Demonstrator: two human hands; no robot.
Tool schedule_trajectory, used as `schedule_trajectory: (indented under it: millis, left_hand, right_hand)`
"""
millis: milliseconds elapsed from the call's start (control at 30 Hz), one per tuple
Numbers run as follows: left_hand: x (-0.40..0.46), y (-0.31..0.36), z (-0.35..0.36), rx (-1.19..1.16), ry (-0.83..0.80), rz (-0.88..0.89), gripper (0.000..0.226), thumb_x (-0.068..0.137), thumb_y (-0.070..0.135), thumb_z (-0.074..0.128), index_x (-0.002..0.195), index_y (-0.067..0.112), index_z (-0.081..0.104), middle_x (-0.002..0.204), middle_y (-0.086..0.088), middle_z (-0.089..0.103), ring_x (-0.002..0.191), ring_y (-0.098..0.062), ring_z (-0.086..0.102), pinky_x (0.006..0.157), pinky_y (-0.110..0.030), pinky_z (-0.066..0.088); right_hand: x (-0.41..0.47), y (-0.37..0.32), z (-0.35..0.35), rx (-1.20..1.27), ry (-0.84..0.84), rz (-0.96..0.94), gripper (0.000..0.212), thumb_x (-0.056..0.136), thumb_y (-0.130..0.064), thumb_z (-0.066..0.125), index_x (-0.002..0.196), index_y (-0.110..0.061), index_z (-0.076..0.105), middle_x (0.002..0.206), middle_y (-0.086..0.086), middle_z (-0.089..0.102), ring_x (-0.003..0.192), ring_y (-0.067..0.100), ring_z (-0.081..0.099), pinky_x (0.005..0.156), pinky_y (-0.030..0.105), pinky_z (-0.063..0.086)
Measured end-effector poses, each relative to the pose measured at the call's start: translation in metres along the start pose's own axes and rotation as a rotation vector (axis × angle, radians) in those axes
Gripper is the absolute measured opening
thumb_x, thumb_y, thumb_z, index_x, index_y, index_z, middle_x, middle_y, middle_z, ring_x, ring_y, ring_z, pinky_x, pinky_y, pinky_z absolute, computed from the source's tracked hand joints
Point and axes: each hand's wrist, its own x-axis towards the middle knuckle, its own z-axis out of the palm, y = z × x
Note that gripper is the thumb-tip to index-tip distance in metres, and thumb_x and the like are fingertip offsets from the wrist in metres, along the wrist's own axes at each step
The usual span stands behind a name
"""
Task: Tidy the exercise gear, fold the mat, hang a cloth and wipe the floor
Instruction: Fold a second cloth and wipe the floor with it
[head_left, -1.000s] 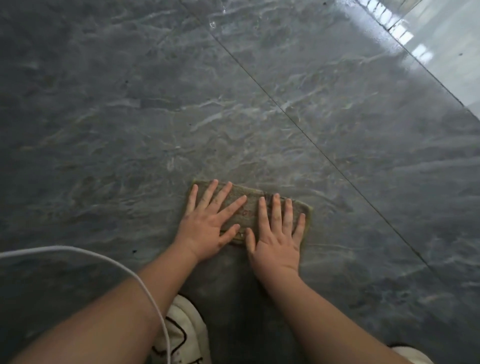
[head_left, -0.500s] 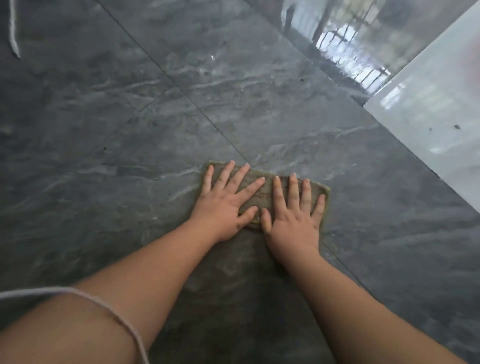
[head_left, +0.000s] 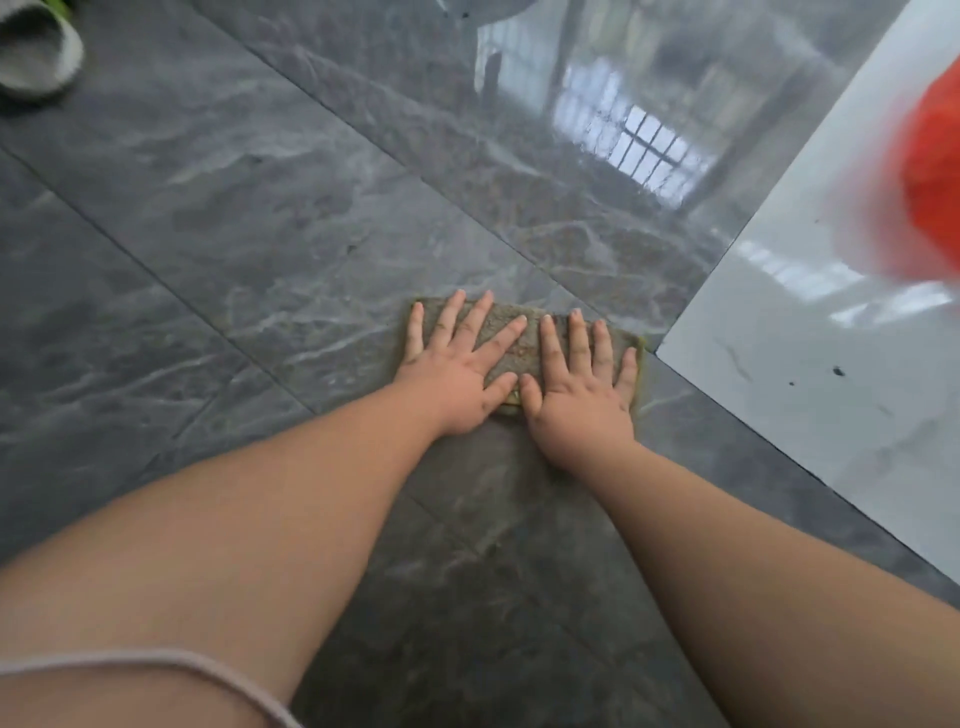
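A folded olive-green cloth lies flat on the dark grey marble floor. My left hand presses on its left half with fingers spread straight. Beside it, my right hand presses flat on the right half, thumbs nearly touching. Most of the cloth is hidden under my palms; only its far edge and right corner show.
A white glossy tile area begins just right of the cloth. A blurred red object sits at the right edge. A grey slipper lies at the far left corner. A thin white cord crosses my left forearm.
Both hands have pushed the cloth forward across the dark tiles toward the white tile edge. The slipper and the red object have come into view.
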Motion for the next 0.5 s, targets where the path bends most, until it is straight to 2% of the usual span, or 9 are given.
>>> schedule_trajectory:
  millis: [200, 367, 500]
  left_hand:
    - [0.091, -0.018, -0.051, 0.002, -0.039, 0.034, 0.066, 0.095, 0.067, 0.022, 0.148, 0.054, -0.014, 0.163, 0.005, -0.026, 0.148, -0.026, -0.027, 0.111, -0.061, -0.021]
    - [0.114, -0.023, -0.062, 0.011, -0.096, 0.072, 0.067, 0.095, 0.066, 0.020, 0.147, 0.051, -0.021, 0.161, 0.003, -0.031, 0.146, -0.028, -0.032, 0.110, -0.063, -0.023]
    - [0.117, -0.023, -0.071, 0.015, -0.219, 0.071, 0.069, 0.097, 0.065, 0.021, 0.145, 0.049, -0.027, 0.157, 0.001, -0.038, 0.143, -0.031, -0.037, 0.109, -0.065, -0.023]
  right_hand:
    - [0.091, 0.004, -0.039, 0.020, -0.136, 0.002, 0.069, 0.097, -0.059, 0.015, 0.153, -0.036, -0.016, 0.163, -0.003, -0.023, 0.148, 0.023, -0.026, 0.116, 0.056, -0.017]
    - [0.107, 0.006, -0.048, 0.027, -0.116, -0.005, 0.068, 0.097, -0.058, 0.015, 0.153, -0.035, -0.016, 0.163, -0.002, -0.023, 0.147, 0.022, -0.028, 0.115, 0.055, -0.019]
    - [0.109, 0.005, -0.055, 0.014, -0.231, 0.001, 0.069, 0.097, -0.056, 0.016, 0.152, -0.033, -0.020, 0.161, 0.000, -0.028, 0.145, 0.025, -0.032, 0.114, 0.057, -0.018]
